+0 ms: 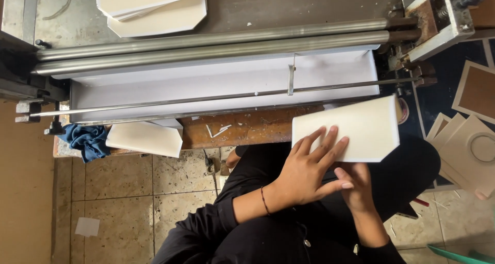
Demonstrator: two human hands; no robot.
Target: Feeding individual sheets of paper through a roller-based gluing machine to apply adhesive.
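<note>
**2 hands working a white card stack in front of a roller machine**

The left hand [309,166] is lying flat on top of the white card stack [356,127], fingers spread and pressing down on its left half. The right hand [356,186] is coming up from beneath the stack's near edge, fingers curled; it seems to be propping the stack from below, though the left hand is hiding most of that contact. The stack is sitting over the person's lap, just near of the wooden bench edge [247,127], its long axis running left to right and tilting slightly up toward the right. Most of the stack is extending right of and beyond both hands. Farther off, the machine's 2 steel rollers [216,45] are spanning a white sheet [206,83]. Another folded white piece [145,139] is resting to the left beside a blue cloth [87,140].
</note>
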